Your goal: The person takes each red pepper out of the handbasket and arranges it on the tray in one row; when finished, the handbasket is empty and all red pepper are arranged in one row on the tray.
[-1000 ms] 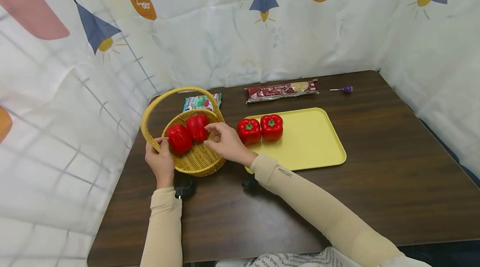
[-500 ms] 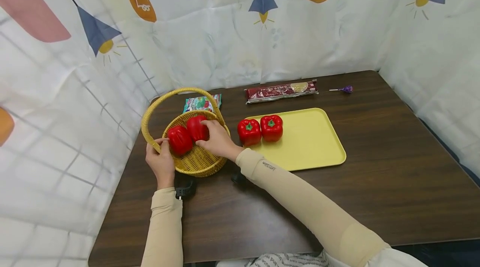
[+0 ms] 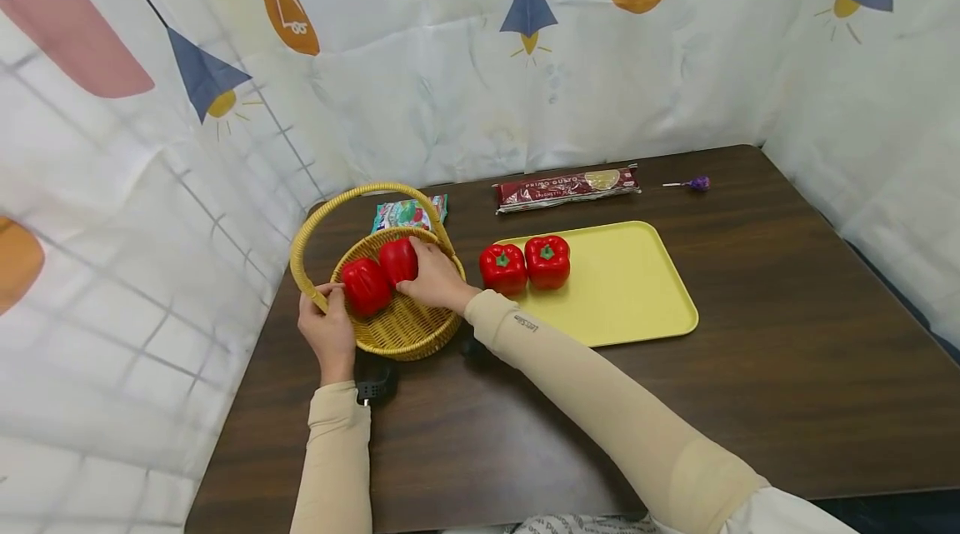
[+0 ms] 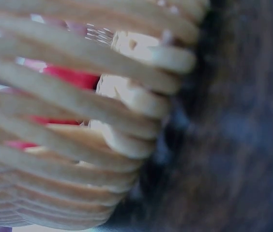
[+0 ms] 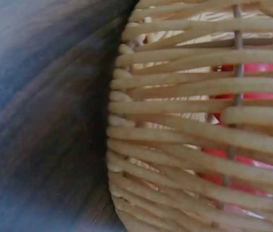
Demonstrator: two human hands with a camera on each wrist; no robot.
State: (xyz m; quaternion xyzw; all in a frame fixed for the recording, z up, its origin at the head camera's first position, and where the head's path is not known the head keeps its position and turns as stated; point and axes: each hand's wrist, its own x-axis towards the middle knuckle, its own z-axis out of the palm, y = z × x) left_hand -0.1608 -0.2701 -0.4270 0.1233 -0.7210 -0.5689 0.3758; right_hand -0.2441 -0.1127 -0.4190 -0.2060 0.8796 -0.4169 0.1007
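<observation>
Item 1, held: red bell pepper point(image 3: 397, 260), in the basket, between thumb and fingers of the right grip point(image 3: 437, 277), which appears to pinch it by its right side.

Item 2: second red pepper point(image 3: 366, 286), left of the right grip and slightly nearer the person, just beside item 1.

Item 3: yellow wicker basket point(image 3: 401, 337), below the right grip, on the table point(image 3: 795, 309). The left grip point(image 3: 328, 330) pinches it at the left foot of the handle point(image 3: 300, 251).

Item 4: yellow tray point(image 3: 622, 292), right of the right grip, two peppers point(image 3: 547, 262) near its left end.

Handling note, as judgement: thumb and fingers are best kept on opposite sides of the smooth body, firm without squeezing; the left grip should steady the basket, and item 1 be moved clear of item 2 and the handle.

Orientation: item 1 seems to lie on its side. No stem shows, so its pointing cannot be told; its long axis appears to run roughly near to far, though fingers hide part. Both wrist views show weave with red behind, not the contacts.
</observation>
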